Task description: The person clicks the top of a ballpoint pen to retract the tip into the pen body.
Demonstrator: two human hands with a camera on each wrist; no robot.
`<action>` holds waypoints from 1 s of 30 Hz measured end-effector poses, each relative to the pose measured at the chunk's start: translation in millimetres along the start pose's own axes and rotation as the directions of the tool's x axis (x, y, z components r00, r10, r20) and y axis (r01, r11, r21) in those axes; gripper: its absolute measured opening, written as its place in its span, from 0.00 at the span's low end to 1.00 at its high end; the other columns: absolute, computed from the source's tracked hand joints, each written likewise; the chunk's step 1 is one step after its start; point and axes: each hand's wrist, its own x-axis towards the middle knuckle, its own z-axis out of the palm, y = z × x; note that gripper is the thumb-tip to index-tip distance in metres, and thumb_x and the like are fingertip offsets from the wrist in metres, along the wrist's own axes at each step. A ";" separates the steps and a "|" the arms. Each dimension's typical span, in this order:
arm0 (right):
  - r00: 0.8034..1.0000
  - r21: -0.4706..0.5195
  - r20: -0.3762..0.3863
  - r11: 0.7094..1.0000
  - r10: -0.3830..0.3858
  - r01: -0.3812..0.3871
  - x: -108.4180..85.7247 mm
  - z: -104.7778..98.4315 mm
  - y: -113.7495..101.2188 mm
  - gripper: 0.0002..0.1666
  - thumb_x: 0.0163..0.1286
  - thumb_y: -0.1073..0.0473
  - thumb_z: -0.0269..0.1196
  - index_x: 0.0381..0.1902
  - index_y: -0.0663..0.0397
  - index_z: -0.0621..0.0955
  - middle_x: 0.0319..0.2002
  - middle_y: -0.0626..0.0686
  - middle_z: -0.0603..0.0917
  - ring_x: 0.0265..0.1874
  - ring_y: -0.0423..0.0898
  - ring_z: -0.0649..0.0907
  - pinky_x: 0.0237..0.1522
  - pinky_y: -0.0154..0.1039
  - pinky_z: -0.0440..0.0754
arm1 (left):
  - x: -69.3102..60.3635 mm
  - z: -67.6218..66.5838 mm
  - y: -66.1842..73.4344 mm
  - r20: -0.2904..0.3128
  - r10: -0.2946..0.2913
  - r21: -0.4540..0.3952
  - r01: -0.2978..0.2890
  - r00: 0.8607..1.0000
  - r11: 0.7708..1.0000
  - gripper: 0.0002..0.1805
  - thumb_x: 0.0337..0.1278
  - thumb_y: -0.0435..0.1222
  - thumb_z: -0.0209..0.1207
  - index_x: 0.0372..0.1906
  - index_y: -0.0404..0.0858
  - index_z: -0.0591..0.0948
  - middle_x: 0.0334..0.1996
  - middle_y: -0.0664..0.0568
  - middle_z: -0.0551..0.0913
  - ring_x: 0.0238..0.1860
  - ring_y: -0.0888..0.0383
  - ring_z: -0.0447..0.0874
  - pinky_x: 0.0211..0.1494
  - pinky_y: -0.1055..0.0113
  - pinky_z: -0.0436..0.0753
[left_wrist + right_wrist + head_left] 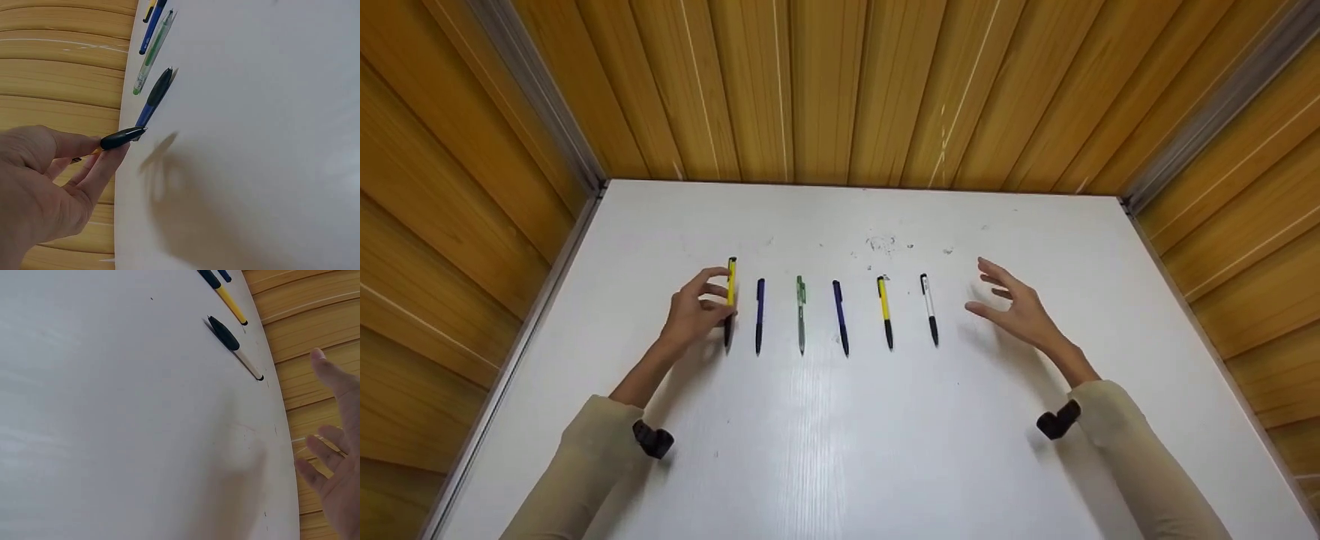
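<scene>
My left hand (695,306) pinches a yellow pen (731,283) with a black grip between thumb and fingers. In the left wrist view the pen's black tip end (121,138) points out past the thumb, and its shadow falls apart from it on the table. Just right of it lies a blue pen (760,307), followed by a clear green pen (801,307), a second blue pen (840,315), another yellow pen (884,307) and a white pen (928,304). To the right of the white pen my right hand (1018,309) hovers with fingers spread, holding nothing.
The pens lie side by side in a row on a white table (840,442). Dark smudges (881,243) mark its far part. Wood-patterned walls (825,90) stand along the back and both sides. A small black camera (652,439) sits at the left wrist, another (1058,420) at the right.
</scene>
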 end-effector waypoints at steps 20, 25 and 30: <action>0.996 0.026 0.075 0.999 -0.049 0.047 21.5 33.2 -37.4 0.50 0.62 0.58 0.76 0.78 0.53 0.64 0.75 0.60 0.69 0.72 0.61 0.71 0.68 0.62 0.78 | -6.7 47.3 33.1 0.161 0.027 -0.118 -0.008 0.987 0.993 0.34 0.61 0.24 0.63 0.71 0.44 0.70 0.55 0.37 0.80 0.43 0.56 0.88 0.47 0.63 0.92; 0.992 0.068 0.114 0.997 -0.054 0.046 26.3 47.0 -52.4 0.51 0.62 0.56 0.76 0.79 0.50 0.64 0.71 0.60 0.73 0.68 0.59 0.76 0.66 0.61 0.79 | -8.1 56.9 37.4 0.206 0.052 -0.164 -0.018 0.977 0.986 0.39 0.56 0.23 0.67 0.73 0.42 0.69 0.59 0.32 0.78 0.44 0.53 0.88 0.47 0.63 0.92; 0.985 0.118 0.153 0.991 -0.078 0.061 32.8 65.4 -67.8 0.53 0.61 0.59 0.76 0.79 0.52 0.62 0.68 0.62 0.77 0.65 0.63 0.77 0.65 0.63 0.79 | -8.0 65.6 42.5 0.254 0.071 -0.239 -0.009 0.965 0.971 0.40 0.55 0.21 0.66 0.73 0.42 0.68 0.60 0.32 0.76 0.47 0.53 0.87 0.49 0.63 0.90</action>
